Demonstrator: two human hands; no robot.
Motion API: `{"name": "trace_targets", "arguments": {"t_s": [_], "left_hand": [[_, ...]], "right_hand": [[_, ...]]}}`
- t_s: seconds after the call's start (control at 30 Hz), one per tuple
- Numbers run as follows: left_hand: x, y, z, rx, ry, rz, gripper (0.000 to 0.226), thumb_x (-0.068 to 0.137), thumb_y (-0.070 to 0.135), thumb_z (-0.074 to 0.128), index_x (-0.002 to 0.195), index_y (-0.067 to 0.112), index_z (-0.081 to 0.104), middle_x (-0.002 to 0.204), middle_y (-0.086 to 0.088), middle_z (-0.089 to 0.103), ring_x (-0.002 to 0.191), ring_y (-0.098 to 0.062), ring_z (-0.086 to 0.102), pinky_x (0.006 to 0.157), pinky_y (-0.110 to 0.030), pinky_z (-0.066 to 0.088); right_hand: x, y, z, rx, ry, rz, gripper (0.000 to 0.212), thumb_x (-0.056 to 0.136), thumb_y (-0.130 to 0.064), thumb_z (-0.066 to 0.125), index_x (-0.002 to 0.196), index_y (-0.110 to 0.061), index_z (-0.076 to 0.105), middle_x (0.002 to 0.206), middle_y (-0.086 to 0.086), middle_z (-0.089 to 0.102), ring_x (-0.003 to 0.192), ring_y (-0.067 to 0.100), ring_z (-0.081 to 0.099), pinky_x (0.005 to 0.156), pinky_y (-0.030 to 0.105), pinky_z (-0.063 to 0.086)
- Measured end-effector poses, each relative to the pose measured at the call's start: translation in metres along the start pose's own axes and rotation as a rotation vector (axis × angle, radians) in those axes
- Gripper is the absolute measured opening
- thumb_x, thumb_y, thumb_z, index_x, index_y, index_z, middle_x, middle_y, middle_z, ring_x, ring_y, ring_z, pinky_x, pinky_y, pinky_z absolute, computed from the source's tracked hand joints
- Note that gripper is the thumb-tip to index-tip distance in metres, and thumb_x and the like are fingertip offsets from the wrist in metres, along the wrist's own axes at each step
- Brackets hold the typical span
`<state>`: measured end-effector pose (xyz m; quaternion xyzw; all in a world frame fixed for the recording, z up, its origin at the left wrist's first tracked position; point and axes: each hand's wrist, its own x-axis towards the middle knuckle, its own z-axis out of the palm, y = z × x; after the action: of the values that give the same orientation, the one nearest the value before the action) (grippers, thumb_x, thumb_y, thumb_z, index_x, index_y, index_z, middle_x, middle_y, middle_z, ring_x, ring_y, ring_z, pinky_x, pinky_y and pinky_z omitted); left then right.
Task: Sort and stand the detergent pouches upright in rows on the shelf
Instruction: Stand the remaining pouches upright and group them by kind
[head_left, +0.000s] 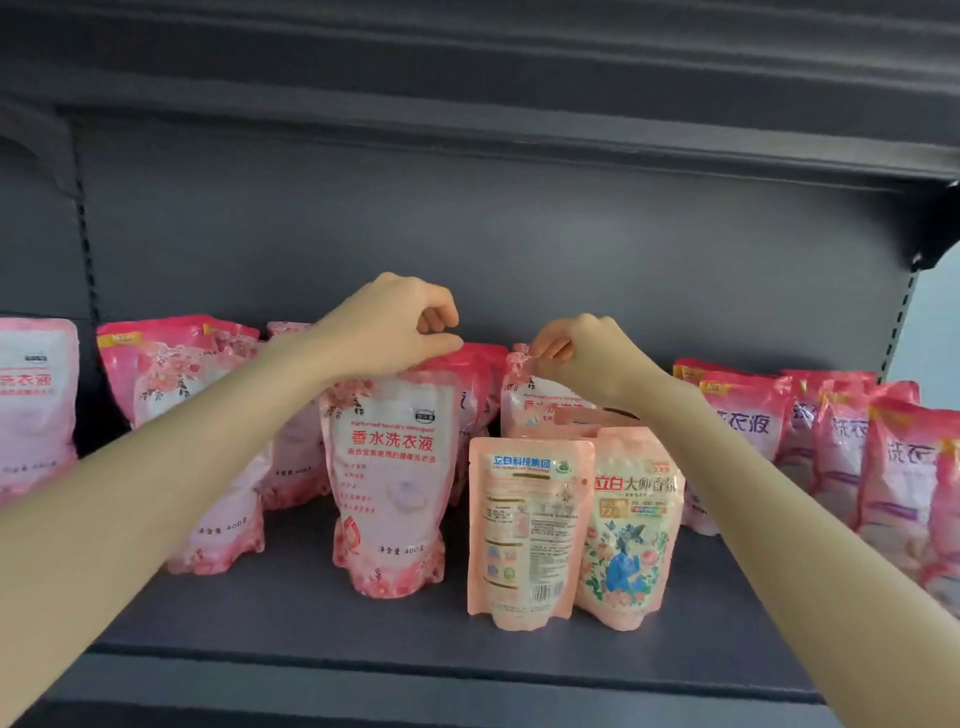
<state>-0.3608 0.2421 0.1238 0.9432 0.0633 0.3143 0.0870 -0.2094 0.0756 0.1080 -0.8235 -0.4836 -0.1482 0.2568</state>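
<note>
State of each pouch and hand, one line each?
front pink pouch: upright, top gripped by left hand
rear pink pouch: standing, top pinched by right hand
barcode peach pouch: upright, back facing out
floral peach pouch: upright, front facing out
far-right pink pouches: standing in a row

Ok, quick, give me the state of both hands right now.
Left hand: closed, gripping the top of the tall pink pouch.
Right hand: closed, pinching the top corner of the rear pink pouch behind the peach pouch.

left hand (395, 332) pinches the upright pink pouch (389, 483) by its top; at its 3 o'clock, right hand (592, 358) pinches the rear pouch (522, 400).
</note>
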Motion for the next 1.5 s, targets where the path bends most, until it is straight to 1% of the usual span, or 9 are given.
{"name": "trace_targets", "arguments": {"t_s": [0.1, 0.37, 0.53, 0.77, 0.9, 1.03, 1.23, 1.37, 1.5], "left_hand": [[0.018, -0.032, -0.005, 0.000, -0.045, -0.031, 0.020, 0.084, 0.030, 0.068, 0.099, 0.016, 0.068, 0.092, 0.003, 0.067, 0.089, -0.012, 0.063, 0.082, -0.026, 0.048], [0.085, -0.099, 0.009, 0.016, -0.359, -0.012, 0.030, 0.078, 0.043, 0.072, 0.098, 0.020, 0.069, 0.090, 0.009, 0.069, 0.089, -0.006, 0.063, 0.087, -0.028, 0.050], [0.111, -0.117, 0.029, 0.079, -0.583, 0.051, 0.027, 0.078, 0.037, 0.074, 0.098, 0.019, 0.071, 0.080, 0.012, 0.070, 0.070, 0.001, 0.060, 0.073, -0.017, 0.046], [0.120, -0.129, 0.037, 0.120, -0.541, 0.149, 0.020, 0.084, 0.025, 0.070, 0.066, 0.023, 0.062, 0.052, 0.016, 0.056, 0.051, 0.001, 0.048, 0.055, -0.014, 0.037], [0.119, -0.130, 0.020, 0.076, -0.473, 0.134, 0.016, 0.086, 0.023, 0.066, 0.071, 0.018, 0.064, 0.059, 0.008, 0.060, 0.050, -0.001, 0.046, 0.056, -0.019, 0.037], [0.114, -0.126, 0.003, -0.167, -0.223, 0.058, 0.009, 0.083, 0.024, 0.070, 0.082, 0.015, 0.066, 0.076, 0.002, 0.068, 0.065, -0.010, 0.057, 0.065, -0.023, 0.045], [0.102, -0.112, -0.001, -0.553, -0.135, -0.179, 0.059, 0.070, 0.020, 0.082, 0.115, 0.019, 0.044, 0.091, 0.001, 0.070, 0.086, -0.009, 0.065, 0.079, -0.032, 0.054], [0.105, -0.081, -0.002, -0.619, -0.175, -0.201, 0.041, 0.073, 0.015, 0.079, 0.109, 0.012, 0.061, 0.098, -0.001, 0.072, 0.093, -0.013, 0.068, 0.084, -0.035, 0.056], [0.110, -0.037, -0.005, -0.699, -0.090, -0.161, 0.033, 0.073, 0.004, 0.076, 0.101, 0.017, 0.064, 0.096, 0.000, 0.073, 0.085, -0.012, 0.071, 0.071, -0.033, 0.060]], "right_hand": [[0.032, -0.005, 0.014, 0.015, -0.037, 0.006, 0.006, 0.082, -0.039, 0.067, 0.080, -0.034, 0.064, 0.087, -0.011, 0.067, 0.094, 0.018, 0.062, 0.090, 0.042, 0.050], [0.102, -0.012, 0.039, -0.018, -0.157, 0.025, 0.035, 0.078, -0.039, 0.074, 0.099, -0.011, 0.069, 0.100, 0.003, 0.070, 0.096, 0.017, 0.063, 0.087, 0.028, 0.050], [0.129, -0.013, 0.053, -0.052, -0.328, 0.065, 0.030, 0.072, -0.040, 0.079, 0.090, -0.018, 0.072, 0.088, -0.008, 0.071, 0.089, 0.010, 0.064, 0.087, 0.027, 0.050], [0.141, -0.010, 0.065, 0.009, -0.339, 0.053, 0.019, 0.080, -0.025, 0.074, 0.065, -0.023, 0.064, 0.060, -0.015, 0.058, 0.054, -0.005, 0.052, 0.053, 0.003, 0.036], [0.141, -0.015, 0.058, 0.099, -0.232, 0.040, 0.021, 0.085, -0.018, 0.070, 0.065, -0.020, 0.062, 0.053, -0.012, 0.057, 0.045, -0.004, 0.052, 0.047, 0.006, 0.039], [0.141, -0.022, 0.041, 0.201, 0.020, 0.004, 0.021, 0.088, -0.016, 0.066, 0.067, -0.016, 0.062, 0.066, 0.004, 0.059, 0.062, 0.016, 0.057, 0.064, 0.031, 0.053], [0.144, -0.020, 0.009, 0.235, 0.434, -0.043, 0.018, 0.087, -0.017, 0.066, 0.086, 0.001, 0.069, 0.084, 0.018, 0.068, 0.073, 0.027, 0.059, 0.070, 0.031, 0.048], [0.141, -0.022, -0.024, 0.330, 0.582, -0.063, 0.015, 0.088, -0.017, 0.065, 0.086, -0.002, 0.069, 0.071, 0.000, 0.061, 0.060, 0.004, 0.050, 0.057, 0.013, 0.041], [0.122, -0.011, -0.054, 0.435, 0.670, -0.132, 0.014, 0.086, -0.016, 0.066, 0.073, -0.019, 0.064, 0.065, -0.010, 0.059, 0.060, 0.005, 0.051, 0.061, 0.020, 0.045]]}}
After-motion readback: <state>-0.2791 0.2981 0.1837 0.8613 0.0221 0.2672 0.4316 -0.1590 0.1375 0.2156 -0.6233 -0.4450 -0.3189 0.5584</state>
